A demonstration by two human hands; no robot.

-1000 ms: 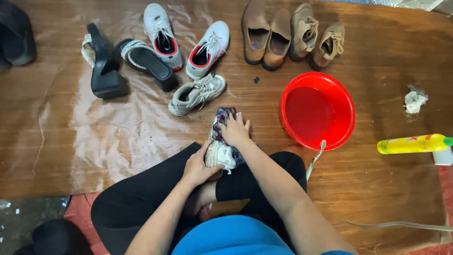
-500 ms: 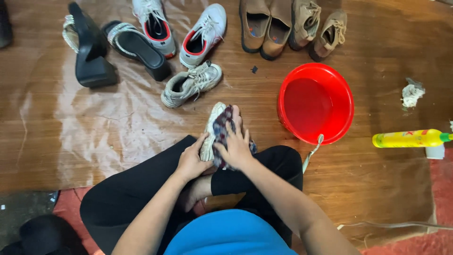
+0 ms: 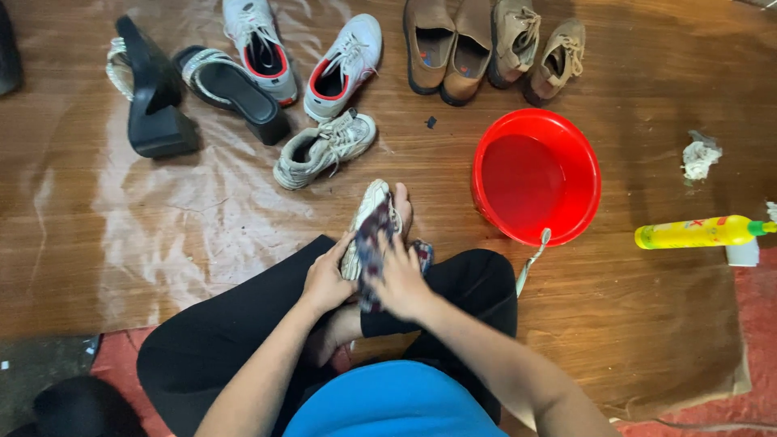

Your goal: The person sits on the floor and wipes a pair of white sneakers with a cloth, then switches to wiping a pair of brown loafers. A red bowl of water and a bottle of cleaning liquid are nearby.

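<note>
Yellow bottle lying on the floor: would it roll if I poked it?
Probably. The yellow bottle lies on its side on smooth wooden floor, and looks round. Its green cap end is narrower, so it may curve.

Light: even, moderately bright, soft, falling from overhead. Strongest glare on the clear plastic sheet [image 3: 174,214], where crinkles throw white patches; a fainter sheen on the brown floor [image 3: 672,73] toward the upper right. Shadows short and soft: a dark one under the black platform sandal [image 3: 154,105], a soft one beside the red basin [image 3: 536,176]. Basin colour saturated, its inside slightly glossy. Focus crisp on the floor and shoes. Right hand [image 3: 402,279] smeared by motion blur; left hand [image 3: 325,281] sharper. Lower corners dim. Slight wide-angle bending at the edges.
</note>
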